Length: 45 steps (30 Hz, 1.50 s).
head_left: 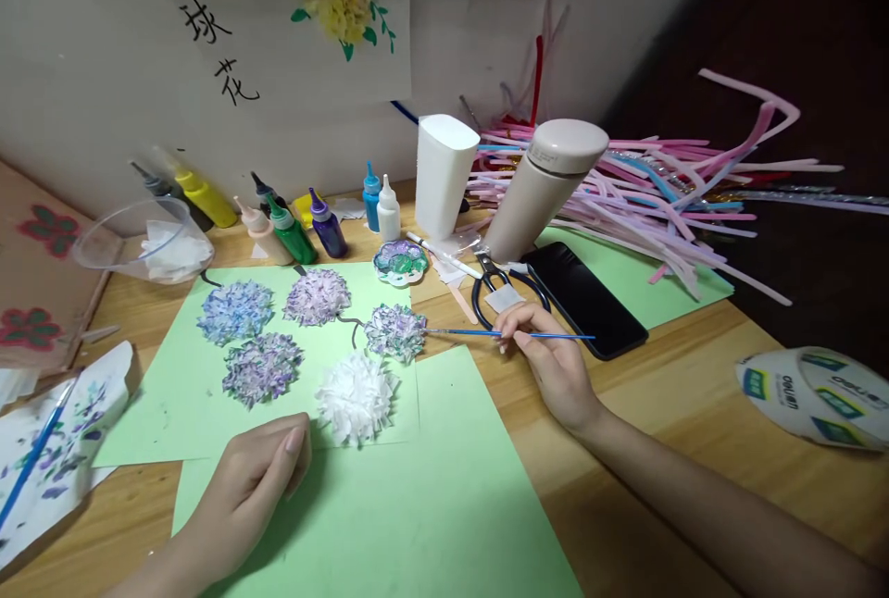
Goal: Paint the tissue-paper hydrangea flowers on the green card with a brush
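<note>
My right hand (545, 353) pinches a thin paintbrush (462, 332) with a blue handle. The bristle end meets the edge of a small purple-and-green ruffled flower (394, 332); whether it touches cannot be made out. My left hand (268, 468) rests as a loose fist on green paper (389, 524), its fingertips hidden and nothing seen sticking out. Just beyond it lies a white ruffled flower (356, 399). Around these are a blue flower (236, 311), a pale purple flower (318, 296) and a darker purple flower (262, 368). A paint-smeared palette (401, 262) sits behind.
Paint bottles (294, 232) line the back, near a clear plastic cup (143, 242). Beyond my right hand are scissors (492, 288), a phone (587, 300), a tumbler (545, 186), a white container (444, 177) and pipe cleaners (645, 200). Tape (816, 394) lies right; another brush (38, 450) left.
</note>
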Available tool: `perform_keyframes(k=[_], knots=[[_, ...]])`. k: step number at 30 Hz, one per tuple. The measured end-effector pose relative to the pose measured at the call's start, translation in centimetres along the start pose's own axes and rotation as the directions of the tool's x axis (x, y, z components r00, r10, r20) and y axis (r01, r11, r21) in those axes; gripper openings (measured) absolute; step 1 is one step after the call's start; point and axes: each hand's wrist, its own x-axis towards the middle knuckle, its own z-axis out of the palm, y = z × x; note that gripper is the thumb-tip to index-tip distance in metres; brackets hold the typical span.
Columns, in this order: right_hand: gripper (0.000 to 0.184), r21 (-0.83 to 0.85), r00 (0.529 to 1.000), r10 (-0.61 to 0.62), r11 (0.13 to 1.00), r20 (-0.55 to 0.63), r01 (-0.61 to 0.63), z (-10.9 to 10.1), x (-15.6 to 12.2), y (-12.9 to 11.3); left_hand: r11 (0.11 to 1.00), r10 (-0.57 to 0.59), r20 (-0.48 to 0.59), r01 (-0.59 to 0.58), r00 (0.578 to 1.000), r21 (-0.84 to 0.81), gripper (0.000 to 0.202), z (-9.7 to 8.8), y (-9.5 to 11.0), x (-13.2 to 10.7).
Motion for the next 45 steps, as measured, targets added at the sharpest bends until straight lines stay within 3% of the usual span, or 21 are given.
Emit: perform_keyframes(k=[34,45], knots=[[0.016,-0.034,0.996,-0.003,0.999,-0.091,0.000,0.04,0.21,-0.02,1.000,-0.005,0.011,0.005,1.000,0.030,0.045,-0.07,0.26,0.13],[0.015,-0.011,0.998,0.039,0.999,-0.047,-0.040,-0.03,0.15,0.21,0.999,-0.012,0.026,0.011,1.000,0.032,0.045,-0.03,0.03,0.03]])
